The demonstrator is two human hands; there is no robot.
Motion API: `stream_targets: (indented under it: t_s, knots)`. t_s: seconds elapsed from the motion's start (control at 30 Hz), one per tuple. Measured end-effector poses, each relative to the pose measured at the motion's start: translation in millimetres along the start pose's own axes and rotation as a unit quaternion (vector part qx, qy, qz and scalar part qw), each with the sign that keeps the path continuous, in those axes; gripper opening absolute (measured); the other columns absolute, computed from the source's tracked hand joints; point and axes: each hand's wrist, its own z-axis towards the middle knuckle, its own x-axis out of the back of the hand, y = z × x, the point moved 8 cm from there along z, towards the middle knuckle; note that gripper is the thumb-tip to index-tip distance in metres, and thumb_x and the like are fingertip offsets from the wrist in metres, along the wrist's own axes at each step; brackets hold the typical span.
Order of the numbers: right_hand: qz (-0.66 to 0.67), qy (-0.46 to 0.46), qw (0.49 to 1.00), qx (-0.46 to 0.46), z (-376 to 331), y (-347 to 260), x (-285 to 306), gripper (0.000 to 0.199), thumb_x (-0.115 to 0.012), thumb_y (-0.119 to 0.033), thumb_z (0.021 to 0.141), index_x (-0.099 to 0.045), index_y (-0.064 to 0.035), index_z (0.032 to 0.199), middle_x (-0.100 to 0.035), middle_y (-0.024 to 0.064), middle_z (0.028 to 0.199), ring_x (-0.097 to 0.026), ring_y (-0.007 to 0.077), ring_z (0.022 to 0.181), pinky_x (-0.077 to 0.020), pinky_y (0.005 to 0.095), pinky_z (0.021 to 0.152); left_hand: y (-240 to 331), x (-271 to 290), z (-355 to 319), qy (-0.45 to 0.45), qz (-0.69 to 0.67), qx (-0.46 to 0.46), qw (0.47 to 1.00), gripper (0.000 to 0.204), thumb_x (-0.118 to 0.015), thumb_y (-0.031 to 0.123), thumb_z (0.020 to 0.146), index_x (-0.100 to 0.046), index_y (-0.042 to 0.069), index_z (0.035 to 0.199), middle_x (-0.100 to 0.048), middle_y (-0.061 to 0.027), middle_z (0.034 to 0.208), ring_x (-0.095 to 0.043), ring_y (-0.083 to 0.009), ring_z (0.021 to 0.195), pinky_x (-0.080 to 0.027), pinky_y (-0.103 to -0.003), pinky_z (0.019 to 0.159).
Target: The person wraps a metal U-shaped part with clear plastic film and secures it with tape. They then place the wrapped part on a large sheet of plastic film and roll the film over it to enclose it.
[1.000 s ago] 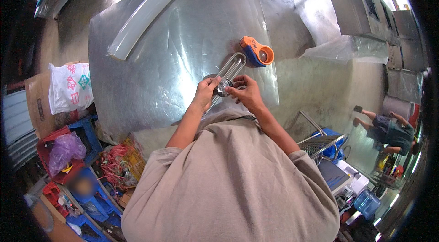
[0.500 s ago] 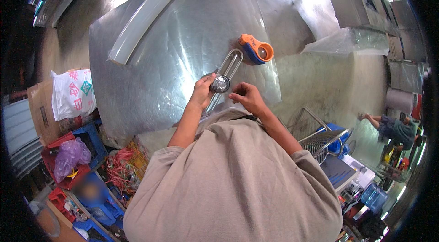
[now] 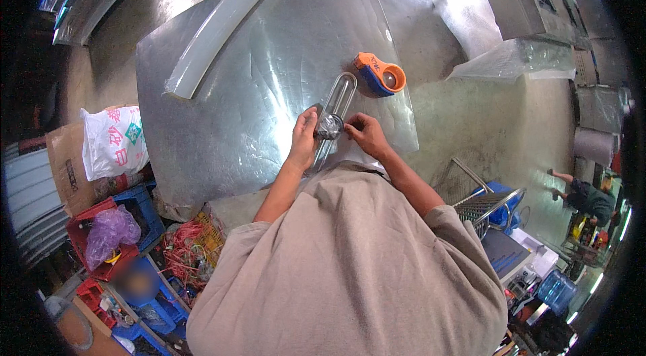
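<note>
My left hand (image 3: 306,135) grips a shiny metal piece in the middle of the sheet-metal tabletop (image 3: 235,120). This piece is a long, narrow loop of bent tube (image 3: 346,93) with a dark round part (image 3: 329,126) across it, which looks wrapped in glossy clear film. The fingers of my right hand (image 3: 365,134) are pinched together at the right edge of that round part; what they hold, if anything, is too small to make out. Just beyond and to the right lies an orange and blue tape dispenser (image 3: 379,75) on the tabletop.
A long roll of clear film (image 3: 222,29) lies at the table's far left. Beside the left edge are a white printed sack (image 3: 114,144) and a red crate (image 3: 101,238) with a purple bag. A wire rack (image 3: 481,204) stands at right; farther off, a person (image 3: 589,198).
My right hand has moved left, from apart to the edge of the round part, its fingers pinching. The left hand keeps its hold on the metal piece.
</note>
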Motion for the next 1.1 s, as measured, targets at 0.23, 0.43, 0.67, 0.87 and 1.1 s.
stream_targets:
  t_s: [0.23, 0.43, 0.67, 0.87, 1.1]
  knots:
    - [0.153, -0.054, 0.984, -0.070, -9.3, 0.2, -10.0, 0.021, -0.057, -0.013, 0.104, -0.065, 0.0040, 0.114, -0.070, 0.0085, 0.096, -0.069, 0.0166, 0.078, -0.0576, 0.0317, 0.073, 4.5, -7.1, -8.3, -0.033, 0.010, -0.053, 0.998, 0.071, -0.069, 0.041, 0.099, -0.039, 0.004, 0.152, -0.055, -0.0091, 0.130, -0.063, -0.0195, 0.109, -0.053, -0.034, 0.097]
    - [0.157, -0.040, 0.986, -0.051, -4.3, -0.3, -7.6, 0.026, -0.057, -0.014, 0.104, -0.065, 0.0052, 0.118, -0.072, 0.0139, 0.103, -0.072, 0.0197, 0.088, -0.0585, 0.0344, 0.079, 21.1, -18.2, -35.0, -0.054, 0.354, -0.293, 0.887, 0.109, -0.097, 0.042, 0.068, -0.041, 0.008, 0.156, -0.036, -0.0170, 0.156, -0.051, -0.0315, 0.136, -0.048, -0.044, 0.111]
    - [0.226, -0.043, 0.968, -0.098, -9.4, 2.5, -6.1, 0.028, -0.057, -0.018, 0.106, -0.065, 0.0057, 0.118, -0.072, 0.0136, 0.103, -0.071, 0.0219, 0.090, -0.0590, 0.0357, 0.083, 36.5, -37.7, -36.2, -0.037, 0.532, -0.328, 0.780, 0.085, -0.094, 0.029, 0.073, -0.055, 0.006, 0.145, -0.059, -0.0184, 0.141, -0.058, -0.0369, 0.131, -0.050, -0.044, 0.109]
    - [0.319, -0.086, 0.921, -0.208, -31.8, 1.8, -20.4, 0.032, -0.057, -0.023, 0.107, -0.065, 0.0059, 0.118, -0.072, 0.0136, 0.102, -0.071, 0.0242, 0.091, -0.0576, 0.0379, 0.086, 37.6, -44.9, -37.2, -0.059, 0.557, -0.341, 0.755, 0.083, -0.092, 0.027, 0.076, -0.053, 0.001, 0.144, -0.058, -0.0206, 0.138, -0.059, -0.0376, 0.129, -0.053, -0.045, 0.105]
    - [0.430, -0.122, 0.869, -0.212, -41.8, -4.6, -32.0, 0.024, -0.056, -0.022, 0.108, -0.062, -0.0002, 0.113, -0.068, 0.0108, 0.107, -0.065, 0.0196, 0.090, -0.0540, 0.0403, 0.092, 35.7, -48.7, -30.1, -0.097, 0.577, -0.310, 0.750, 0.090, -0.091, 0.027, 0.076, -0.045, 0.001, 0.148, -0.053, -0.0235, 0.142, -0.055, -0.0408, 0.132, -0.050, -0.046, 0.109]
